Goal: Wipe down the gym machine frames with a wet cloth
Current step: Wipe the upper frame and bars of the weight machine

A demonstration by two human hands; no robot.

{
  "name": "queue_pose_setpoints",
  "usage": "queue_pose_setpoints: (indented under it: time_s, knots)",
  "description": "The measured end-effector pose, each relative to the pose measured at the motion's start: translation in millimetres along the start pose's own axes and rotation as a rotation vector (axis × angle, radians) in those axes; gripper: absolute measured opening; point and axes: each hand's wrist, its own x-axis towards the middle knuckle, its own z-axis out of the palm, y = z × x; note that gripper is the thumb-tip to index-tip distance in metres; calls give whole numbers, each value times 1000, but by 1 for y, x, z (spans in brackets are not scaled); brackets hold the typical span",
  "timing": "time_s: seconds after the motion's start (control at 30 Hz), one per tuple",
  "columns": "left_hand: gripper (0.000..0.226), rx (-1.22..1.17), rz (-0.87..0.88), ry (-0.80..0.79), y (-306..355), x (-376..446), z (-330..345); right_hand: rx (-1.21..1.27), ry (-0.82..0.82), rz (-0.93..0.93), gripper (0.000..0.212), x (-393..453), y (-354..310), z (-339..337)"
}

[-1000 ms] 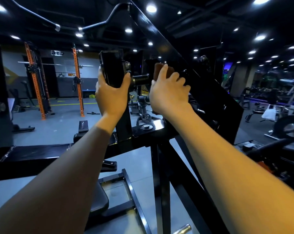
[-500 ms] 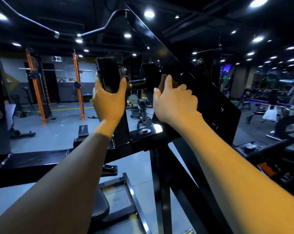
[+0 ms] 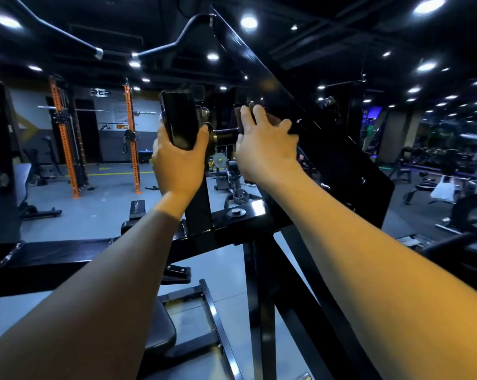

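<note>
My left hand (image 3: 177, 165) grips the top of a black upright post (image 3: 179, 119) of the gym machine. My right hand (image 3: 264, 149) holds a dark brown cloth (image 3: 238, 116) against the lower edge of the slanted black beam (image 3: 314, 138), with the fingers curled over it. Only a small strip of cloth shows beyond the fingertips. A threaded rod (image 3: 225, 135) spans the gap between the post and the beam, between my two hands.
A black crossbar (image 3: 248, 215) and its legs stand below my arms, with a padded seat (image 3: 160, 330) lower down. Orange racks (image 3: 64, 138) stand at the back left. Benches and machines (image 3: 434, 185) fill the right side. A curved bar (image 3: 160, 48) hangs overhead.
My right hand with the cloth slid a little down the beam, then back up and left toward the threaded rod. My left hand kept its grip on the post.
</note>
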Motion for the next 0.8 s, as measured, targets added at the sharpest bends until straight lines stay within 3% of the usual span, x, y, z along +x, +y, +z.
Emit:
queue_pose_setpoints:
  time_s: [0.17, 0.4, 0.5, 0.63, 0.8]
  knots:
    - [85, -21, -13, -4, 0, -1, 1, -23, 39, -23, 77, -30, 15, 6]
    - [84, 3, 32, 21, -6, 0, 3, -114, -7, 2, 89, 38, -22, 5]
    - [85, -8, 29, 7, -3, 1, 1, -131, -4, -22, 79, 43, -23, 3]
    - [82, -22, 25, -20, 0, 1, -3, 53, -16, 21, 71, 10, -4, -3]
    - [83, -36, 13, -16, -2, -1, -2, 28, -8, 104, 70, -62, 27, -7]
